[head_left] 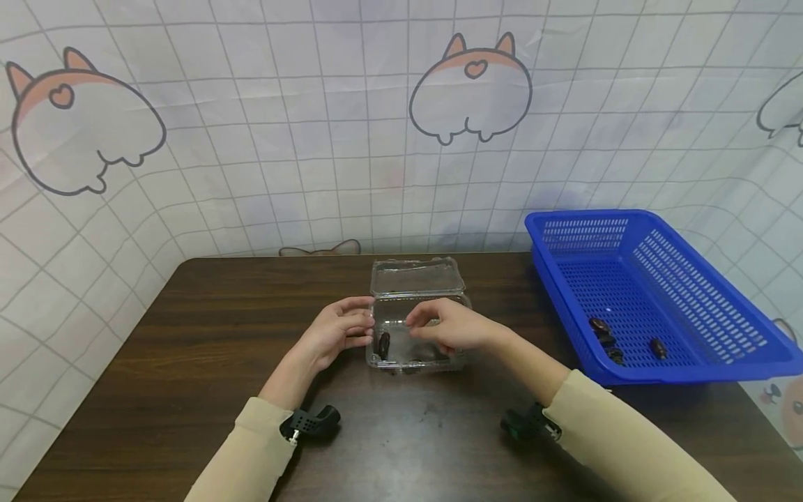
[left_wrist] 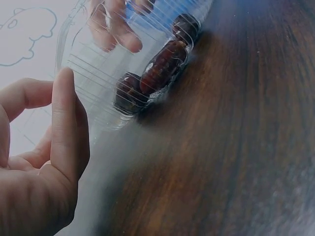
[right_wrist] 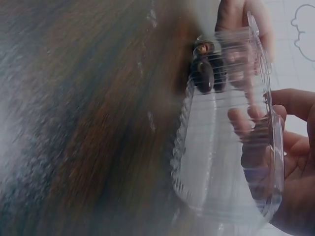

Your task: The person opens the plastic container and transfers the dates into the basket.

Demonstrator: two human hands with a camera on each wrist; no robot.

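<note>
A clear plastic clamshell box point(head_left: 414, 364) sits on the table with its lid point(head_left: 417, 279) raised at the back. My left hand point(head_left: 341, 328) rests its extended fingers against the box's left wall. Inside the box, toward its right half, hovers my right hand point(head_left: 454, 326), fingers loosely bent and nothing visible between them. One dark brown date point(head_left: 384, 345) shows at the box's left end. Through the ribbed plastic, the left wrist view shows a glossy date point(left_wrist: 165, 69) among others along the bottom. Dates point(right_wrist: 203, 76) also appear at the far end in the right wrist view.
At the right of the table stands a blue perforated plastic basket point(head_left: 564, 317), several dates point(head_left: 600, 325) lying on its floor. A white gridded cloth point(head_left: 401, 174) with cartoon prints hangs behind the dark wooden table point(head_left: 207, 335). A thin cord point(head_left: 320, 250) lies along the back edge.
</note>
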